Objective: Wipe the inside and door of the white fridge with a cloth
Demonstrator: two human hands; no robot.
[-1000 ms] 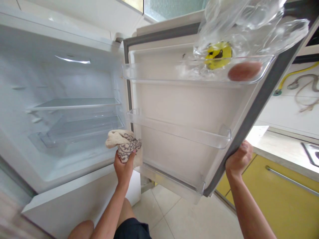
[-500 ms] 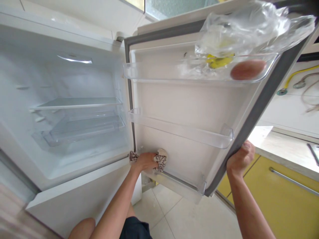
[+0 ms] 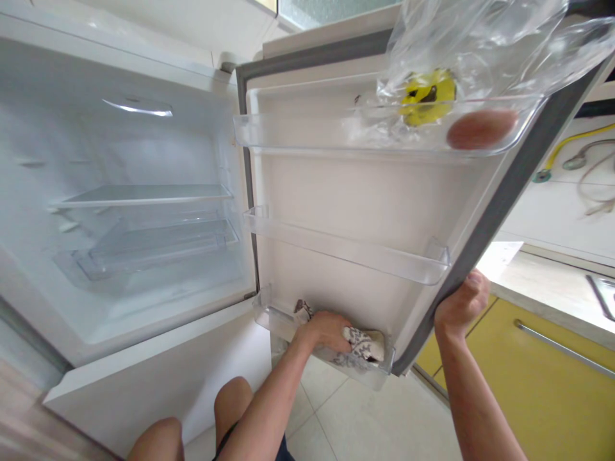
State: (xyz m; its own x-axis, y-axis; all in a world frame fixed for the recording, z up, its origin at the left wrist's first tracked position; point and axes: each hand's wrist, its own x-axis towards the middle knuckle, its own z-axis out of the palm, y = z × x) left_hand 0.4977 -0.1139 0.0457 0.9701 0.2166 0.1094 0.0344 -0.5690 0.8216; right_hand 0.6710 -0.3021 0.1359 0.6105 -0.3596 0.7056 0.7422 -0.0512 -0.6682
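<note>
Your left hand (image 3: 328, 330) is closed over a patterned cloth (image 3: 368, 344), pressing it down inside the lowest bin (image 3: 276, 318) of the open fridge door (image 3: 360, 205). Your right hand (image 3: 459, 308) is curled tight around that door's outer edge.

1. Pretty bright overall, soft even daylight, hardly any hard shadows.
2. Pale stone countertop (image 3: 502, 259) right of the open white fridge door (image 3: 346, 192) is blown out white.
3. Crinkled clear plastic bag (image 3: 480, 32) up top glares, looks smeared.
4. Fisheye bend at edges, bottom-left corner blurry.
</note>
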